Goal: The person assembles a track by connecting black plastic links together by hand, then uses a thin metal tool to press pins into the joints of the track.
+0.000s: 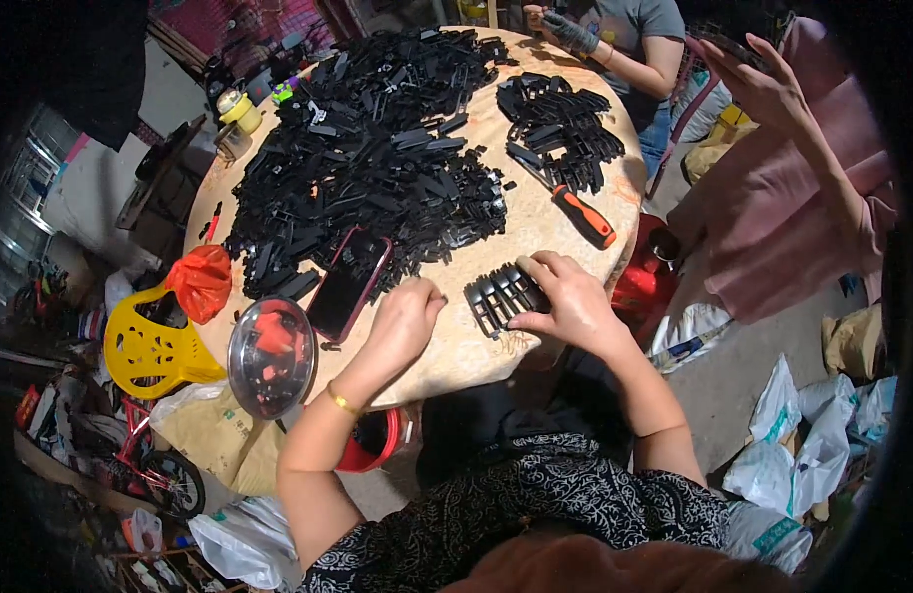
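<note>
My right hand (575, 308) is closed around one end of a neat row of black plastic parts (494, 299), thumb on the near side and fingers on the far side. The row lies flat near the table's front edge. To its left my left hand (405, 321) rests on the table, its fingers curled in; whatever may be inside them is hidden. Next to that hand lies a dark phone (350, 285) in a reddish case. Beyond both hands spreads a big heap of loose black plastic parts (377, 178).
An orange-and-black screwdriver (583, 215) lies right of the heap, below a smaller pile of black parts (560, 124). At the left edge are a clear bowl (271, 358), a red plastic bag (200, 284) and a yellow stool (150, 341). Two other people (634, 49) are across and right.
</note>
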A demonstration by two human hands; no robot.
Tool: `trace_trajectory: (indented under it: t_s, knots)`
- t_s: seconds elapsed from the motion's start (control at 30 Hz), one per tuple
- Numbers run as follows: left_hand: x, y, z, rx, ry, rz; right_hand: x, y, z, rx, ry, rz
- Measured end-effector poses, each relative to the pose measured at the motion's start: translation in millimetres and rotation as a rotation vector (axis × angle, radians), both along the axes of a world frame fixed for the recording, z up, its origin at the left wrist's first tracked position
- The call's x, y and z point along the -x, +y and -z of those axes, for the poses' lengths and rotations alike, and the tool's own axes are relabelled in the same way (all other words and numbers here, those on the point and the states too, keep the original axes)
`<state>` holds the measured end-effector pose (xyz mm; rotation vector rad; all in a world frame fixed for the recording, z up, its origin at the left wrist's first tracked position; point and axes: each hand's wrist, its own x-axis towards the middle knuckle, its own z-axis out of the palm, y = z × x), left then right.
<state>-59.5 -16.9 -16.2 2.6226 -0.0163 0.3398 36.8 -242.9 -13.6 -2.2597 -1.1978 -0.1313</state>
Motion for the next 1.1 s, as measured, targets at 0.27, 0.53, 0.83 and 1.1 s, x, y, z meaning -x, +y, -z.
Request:
trace_trajectory:
  t_s: [0.27,0.53,0.83,1.1]
  knots:
    - [-22,-31,-13,0.201,0.014,0.054,-6,-9,2,-0.023,0.019,-0.074]
    - [-22,-32,-11,0.322,0.282,0.151,-3,-6,0,-0.017,0.058,-0.110]
    - [-21,-27,-13,0.354,0.268,0.144,-21,-18,-1,-0.085,0.233,-0.184]
    - [-27,-10,-15,0.249,0.183,0.181,-36,-8,1,-0.121,0.210,-0.238]
